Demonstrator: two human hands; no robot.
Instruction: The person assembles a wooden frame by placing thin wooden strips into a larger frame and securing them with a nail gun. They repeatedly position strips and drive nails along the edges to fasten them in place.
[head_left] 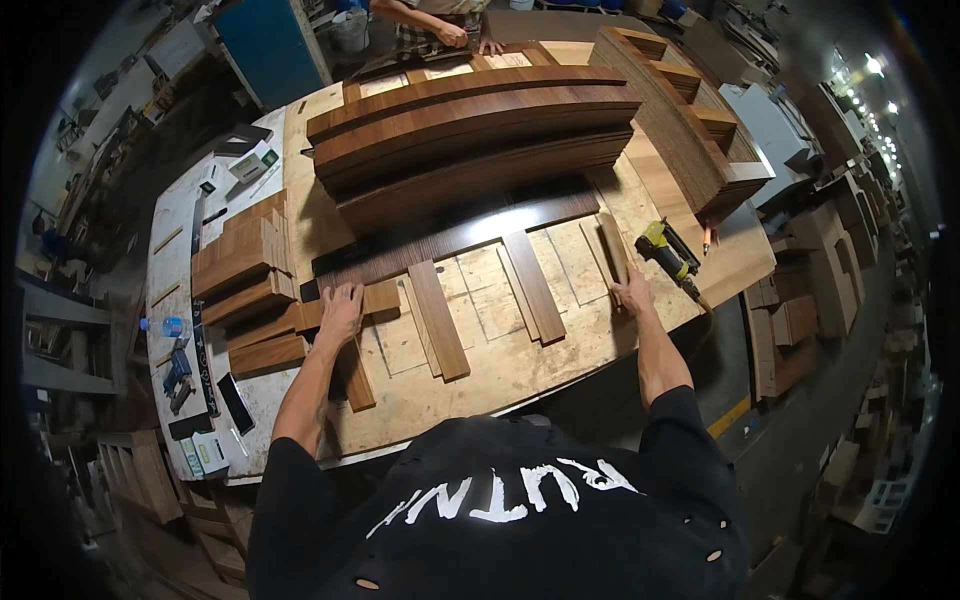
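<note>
My left hand is closed on a short brown wooden strip, whose end sticks out to the right of my fingers. Another strip lies below it, partly covered by my forearm. My right hand grips the near end of a wooden strip, tilted up on its edge. Between my hands, two more strips, a left one and a right one, lie with their far ends against a long dark glossy board. Pencil lines mark the bare plywood tabletop.
Long brown boards are stacked behind the dark board. At right lies a yellow-black nail gun, near a wooden frame. Short blocks, a bottle and a blue tool sit at left. Across the table, a person's hands work.
</note>
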